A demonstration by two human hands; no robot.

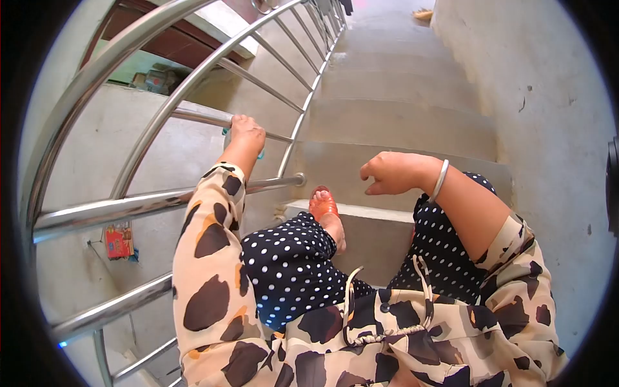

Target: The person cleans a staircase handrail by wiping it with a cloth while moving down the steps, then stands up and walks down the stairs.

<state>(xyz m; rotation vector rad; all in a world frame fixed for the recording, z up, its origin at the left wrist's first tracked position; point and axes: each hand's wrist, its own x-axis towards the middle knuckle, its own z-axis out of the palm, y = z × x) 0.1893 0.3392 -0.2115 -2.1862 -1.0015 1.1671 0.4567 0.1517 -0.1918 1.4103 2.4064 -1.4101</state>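
Note:
My left hand (247,134) is closed around a metal bar (203,117) of the stair railing. Bits of teal material (260,155) peek out beside the palm; most of it is hidden, so I cannot tell what it is. In the air over the steps hangs my right hand (394,173), loosely curled, thumb apart from the fingers, with nothing visible in it. A pale bangle (439,180) circles that wrist. My foot in an orange sandal (323,205) rests on a stair step (387,161) between the two hands.
Concrete steps (400,119) run up the frame beside a plain wall (535,122) on the right. The shiny railing (116,209) lines the left side. Beyond it, a red packet (118,241) hangs on the wall. A yellowish object (422,14) lies at the far end.

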